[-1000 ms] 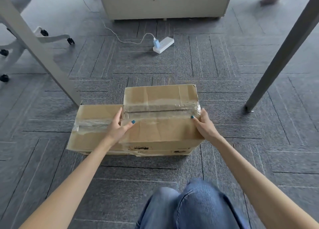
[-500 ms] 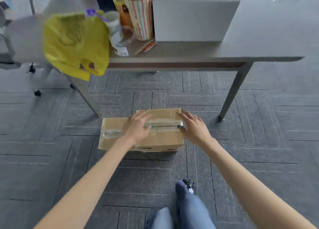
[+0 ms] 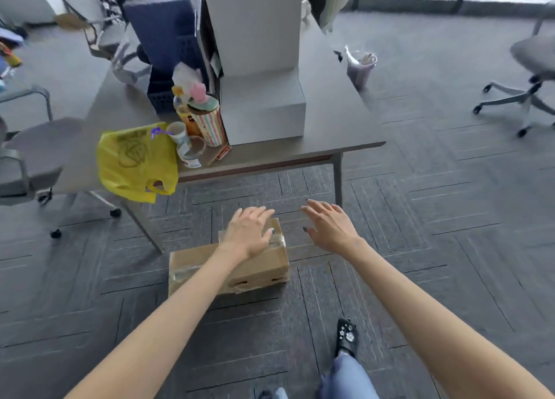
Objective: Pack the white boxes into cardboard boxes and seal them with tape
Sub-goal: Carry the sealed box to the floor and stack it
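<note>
A taped cardboard box (image 3: 258,271) lies on the carpet with a second, lower cardboard box (image 3: 186,263) against its left side. My left hand (image 3: 250,232) hovers over the taller box's top with fingers spread; whether it touches is unclear. To the right of the box, my right hand (image 3: 329,226) is in the air, fingers spread and holding nothing. White boxes (image 3: 261,101) stand stacked on the grey table (image 3: 330,119) behind.
A yellow plastic bag (image 3: 136,161), jars and a striped canister (image 3: 210,122) sit at the table's near edge. A table leg (image 3: 338,182) stands just beyond my right hand. Office chairs are at the left (image 3: 33,164) and far right (image 3: 531,77). My shoe (image 3: 345,335) is on the carpet.
The view has risen and pulled back from the boxes, bringing the table top into sight. Both hands have lifted off the box's sides, the right one moving clear to the right.
</note>
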Available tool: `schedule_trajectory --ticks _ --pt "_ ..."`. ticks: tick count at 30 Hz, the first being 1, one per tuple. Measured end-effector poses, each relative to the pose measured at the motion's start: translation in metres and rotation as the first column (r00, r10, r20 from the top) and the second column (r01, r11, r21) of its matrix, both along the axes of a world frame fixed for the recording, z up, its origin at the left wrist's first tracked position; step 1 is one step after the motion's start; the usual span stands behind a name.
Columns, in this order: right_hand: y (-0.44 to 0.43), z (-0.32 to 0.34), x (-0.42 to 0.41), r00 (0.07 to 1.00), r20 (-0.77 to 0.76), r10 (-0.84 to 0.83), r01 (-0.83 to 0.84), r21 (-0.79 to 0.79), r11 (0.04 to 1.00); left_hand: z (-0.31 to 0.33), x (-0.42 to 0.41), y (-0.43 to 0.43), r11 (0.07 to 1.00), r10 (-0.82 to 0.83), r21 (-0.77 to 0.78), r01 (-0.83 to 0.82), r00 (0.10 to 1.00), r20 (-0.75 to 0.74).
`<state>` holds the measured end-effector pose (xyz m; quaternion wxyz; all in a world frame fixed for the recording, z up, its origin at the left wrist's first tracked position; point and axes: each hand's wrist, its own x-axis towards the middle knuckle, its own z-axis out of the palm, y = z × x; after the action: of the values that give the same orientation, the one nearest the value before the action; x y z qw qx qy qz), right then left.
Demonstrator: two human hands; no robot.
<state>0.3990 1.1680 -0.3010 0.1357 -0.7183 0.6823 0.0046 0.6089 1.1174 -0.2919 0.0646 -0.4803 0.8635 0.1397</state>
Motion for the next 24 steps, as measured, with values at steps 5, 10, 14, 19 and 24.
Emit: schedule_trajectory --ticks 5,10,14,19,24 --pt "-0.007 0.022 -0.077 0.999 -0.012 -0.042 0.042 -0.033 0.999 0.025 -0.080 -0.014 0.998 -0.051 -0.046 0.051 0.999 -0.014" --pt "-0.031 0.035 -0.185 0.999 -0.045 -0.028 0.026 -0.037 0.999 0.031 -0.190 -0.042 0.995 -0.039 -0.089 0.036 0.999 -0.032" --pt "-0.055 0.046 -0.279 0.997 -0.073 0.011 -0.014 -0.043 0.999 0.035 -0.285 -0.060 0.995 -0.016 -0.098 0.012 0.999 -0.039" --pt "-0.102 0.056 -0.369 0.995 -0.075 0.064 -0.067 -0.048 0.997 0.045 -0.371 -0.092 0.996 0.032 -0.082 -0.036 0.998 -0.049" --pt "-0.181 0.063 -0.433 0.990 -0.050 0.134 -0.138 -0.093 0.986 0.051 -0.429 -0.162 0.990 0.107 -0.089 -0.110 0.994 -0.036"
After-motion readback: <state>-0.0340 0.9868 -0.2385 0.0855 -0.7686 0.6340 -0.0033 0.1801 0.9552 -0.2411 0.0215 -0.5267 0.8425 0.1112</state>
